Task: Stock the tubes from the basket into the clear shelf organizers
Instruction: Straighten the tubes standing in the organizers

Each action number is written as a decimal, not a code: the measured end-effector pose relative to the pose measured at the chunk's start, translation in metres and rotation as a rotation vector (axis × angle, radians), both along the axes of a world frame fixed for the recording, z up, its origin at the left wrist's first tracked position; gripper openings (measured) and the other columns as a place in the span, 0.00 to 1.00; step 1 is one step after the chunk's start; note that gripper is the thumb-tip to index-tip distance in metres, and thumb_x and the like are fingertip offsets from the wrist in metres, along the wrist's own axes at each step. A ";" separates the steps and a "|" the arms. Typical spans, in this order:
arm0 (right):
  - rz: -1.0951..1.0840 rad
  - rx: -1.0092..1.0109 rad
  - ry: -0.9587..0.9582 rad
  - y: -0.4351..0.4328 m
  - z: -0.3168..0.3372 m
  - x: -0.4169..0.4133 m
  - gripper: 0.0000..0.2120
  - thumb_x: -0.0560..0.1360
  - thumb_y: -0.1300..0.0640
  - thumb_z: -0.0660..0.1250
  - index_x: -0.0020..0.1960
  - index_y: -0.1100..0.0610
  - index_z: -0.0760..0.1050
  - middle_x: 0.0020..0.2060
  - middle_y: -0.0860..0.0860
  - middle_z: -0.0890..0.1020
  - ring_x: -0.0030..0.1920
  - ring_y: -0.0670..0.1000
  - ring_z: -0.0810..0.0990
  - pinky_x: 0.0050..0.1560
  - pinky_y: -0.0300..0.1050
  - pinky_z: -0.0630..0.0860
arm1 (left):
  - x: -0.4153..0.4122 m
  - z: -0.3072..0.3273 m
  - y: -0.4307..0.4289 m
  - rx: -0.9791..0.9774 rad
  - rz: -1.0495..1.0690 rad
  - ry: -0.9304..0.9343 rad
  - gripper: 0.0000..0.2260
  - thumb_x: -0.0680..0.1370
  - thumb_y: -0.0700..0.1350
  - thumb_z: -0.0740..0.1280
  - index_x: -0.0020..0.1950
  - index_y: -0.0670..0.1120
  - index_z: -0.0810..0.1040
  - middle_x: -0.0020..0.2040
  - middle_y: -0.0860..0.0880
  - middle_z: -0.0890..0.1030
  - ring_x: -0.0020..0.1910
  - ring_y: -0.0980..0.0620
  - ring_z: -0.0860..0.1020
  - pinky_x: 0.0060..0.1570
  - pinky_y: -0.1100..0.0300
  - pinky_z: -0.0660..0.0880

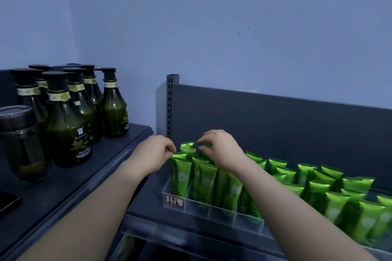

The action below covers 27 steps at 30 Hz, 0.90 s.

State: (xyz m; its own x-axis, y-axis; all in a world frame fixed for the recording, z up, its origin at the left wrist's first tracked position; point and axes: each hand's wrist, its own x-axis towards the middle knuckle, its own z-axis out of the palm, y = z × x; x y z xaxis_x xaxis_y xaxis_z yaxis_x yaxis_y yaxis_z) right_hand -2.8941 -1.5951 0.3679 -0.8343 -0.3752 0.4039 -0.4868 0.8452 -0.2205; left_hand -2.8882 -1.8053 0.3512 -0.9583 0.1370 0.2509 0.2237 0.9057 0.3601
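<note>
**Both Hands at the Clear Organizer**

Left forearm (95, 207) and right forearm (297, 203), both bare, are reaching from the lower edge toward a dark grey shelf (146, 203). Along the shelf's front, a clear plastic divided organizer (197, 207) is standing, bearing a small red-bordered white label (174, 200) on its leftmost compartment. Glossy green squeeze tubes (339, 203) are standing upright in its compartments, crimped ends up, in rows running off to the right. The left hand (158, 150) is curling its fingers and pinching the crimped top of the front-left tube (181, 176), which is sitting in the labelled compartment. The right hand (220, 148), just beside it, is pinching the top of a rear tube (204, 153) standing farther back. To the left, on a separate dark shelf (84, 176), dark green pump bottles (67, 133) and a dark lidded jar (19, 144) are standing. Behind everything, a dark grey back panel (275, 123) is rising against a blue wall (212, 27).
</note>
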 end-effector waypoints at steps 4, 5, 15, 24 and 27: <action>-0.057 0.033 -0.050 -0.012 0.004 -0.008 0.09 0.75 0.55 0.67 0.54 0.51 0.82 0.59 0.49 0.79 0.62 0.53 0.73 0.63 0.47 0.69 | -0.012 0.001 -0.004 0.007 -0.076 0.003 0.06 0.76 0.44 0.69 0.46 0.55 0.82 0.42 0.59 0.79 0.44 0.58 0.79 0.51 0.56 0.77; -0.072 0.042 -0.065 -0.014 0.005 -0.010 0.09 0.75 0.54 0.67 0.54 0.51 0.83 0.60 0.49 0.79 0.63 0.53 0.73 0.62 0.47 0.69 | -0.015 0.002 -0.005 0.007 -0.097 0.006 0.06 0.76 0.43 0.69 0.47 0.54 0.83 0.42 0.59 0.79 0.44 0.58 0.78 0.51 0.58 0.77; -0.160 -0.028 -0.219 -0.025 -0.010 -0.035 0.03 0.72 0.56 0.70 0.44 0.52 0.84 0.64 0.51 0.76 0.69 0.50 0.68 0.65 0.52 0.69 | -0.030 -0.001 -0.014 0.054 -0.223 -0.012 0.05 0.76 0.44 0.70 0.48 0.53 0.84 0.46 0.57 0.82 0.45 0.60 0.79 0.49 0.63 0.76; -0.150 -0.104 -0.202 -0.031 -0.017 -0.039 0.05 0.73 0.57 0.69 0.44 0.52 0.84 0.69 0.50 0.71 0.66 0.51 0.70 0.65 0.51 0.69 | -0.036 -0.009 -0.013 0.163 -0.251 0.018 0.04 0.75 0.44 0.71 0.47 0.53 0.84 0.41 0.60 0.81 0.42 0.62 0.79 0.49 0.63 0.78; -0.157 -0.126 -0.202 -0.031 -0.019 -0.041 0.05 0.73 0.56 0.69 0.45 0.52 0.84 0.68 0.49 0.71 0.66 0.50 0.71 0.65 0.51 0.69 | -0.036 -0.009 -0.016 0.180 -0.255 0.010 0.04 0.75 0.43 0.71 0.46 0.52 0.84 0.40 0.60 0.81 0.41 0.63 0.79 0.47 0.66 0.77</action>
State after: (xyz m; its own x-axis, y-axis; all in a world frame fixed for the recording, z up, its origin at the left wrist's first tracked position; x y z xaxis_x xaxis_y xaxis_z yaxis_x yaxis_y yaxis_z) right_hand -2.9351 -1.6263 0.3485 -0.9465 -0.1928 0.2586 -0.2879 0.8666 -0.4075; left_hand -2.9247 -1.8210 0.3426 -0.8961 0.3254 0.3018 0.4399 0.7417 0.5063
